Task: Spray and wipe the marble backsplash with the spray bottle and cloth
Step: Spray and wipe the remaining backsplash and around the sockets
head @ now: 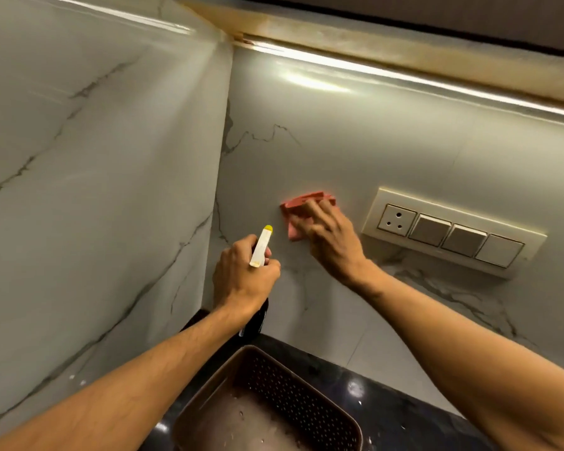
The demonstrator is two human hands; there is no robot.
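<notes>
Mid-frame, right grip (332, 242) presses pink cloth (293, 207) flat on glossy marble backsplash (372, 141) beside switch plate (453, 230); left grip (241, 275) clasps spray bottle (261, 246).

The marble backsplash (339, 151) across the middle and left of the frame is smooth, shiny stone, white with thin grey lines. The cloth (293, 210) in the middle is soft, matt pink fabric. The spray bottle (261, 247) has a white plastic top with a yellow tip. At the bottom, the basket (306, 395) is brown plastic full of little holes, and the counter (381, 408) is black, glossy stone. The switch plate (453, 234) on the right is smooth cream plastic.
</notes>
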